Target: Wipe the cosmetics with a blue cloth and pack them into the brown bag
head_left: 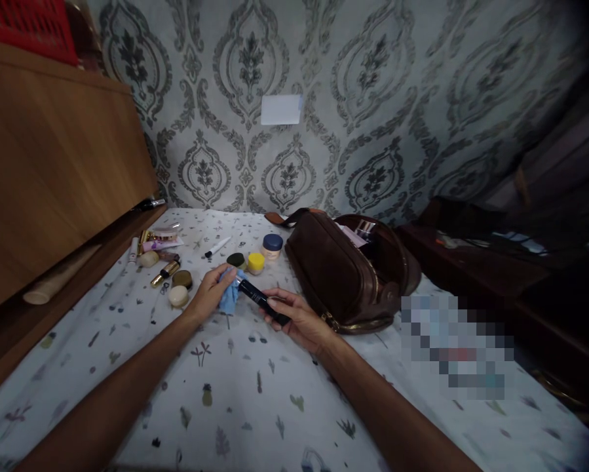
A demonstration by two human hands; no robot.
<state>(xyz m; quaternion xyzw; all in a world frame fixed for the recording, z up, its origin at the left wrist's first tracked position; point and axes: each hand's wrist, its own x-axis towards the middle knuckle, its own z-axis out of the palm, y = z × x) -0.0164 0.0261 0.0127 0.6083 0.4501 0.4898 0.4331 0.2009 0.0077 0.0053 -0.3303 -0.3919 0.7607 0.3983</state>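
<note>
My right hand [297, 316] is closed round the lower end of a black cosmetic tube [255, 296], which slants up to the left. In my left hand [210, 290] is a blue cloth [229, 300], pinched against the tube's upper end, so that end is partly hidden. Just beyond the hands stand a jar with a yellow lid [255, 263], a dark green-lidded jar [236, 261] and a jar with a navy lid [272, 246]. A brown toiletry bag [331, 269] lies to the right, unzipped, with items showing inside.
Several cosmetics lie at the left, among them a cream-lidded jar [179, 297], a gold and black tube [165, 273] and a pink tube [162, 244]. A white pen-like item [218, 246] lies farther back. A wooden cabinet [53, 157] borders the left; a pixelated patch covers something at right.
</note>
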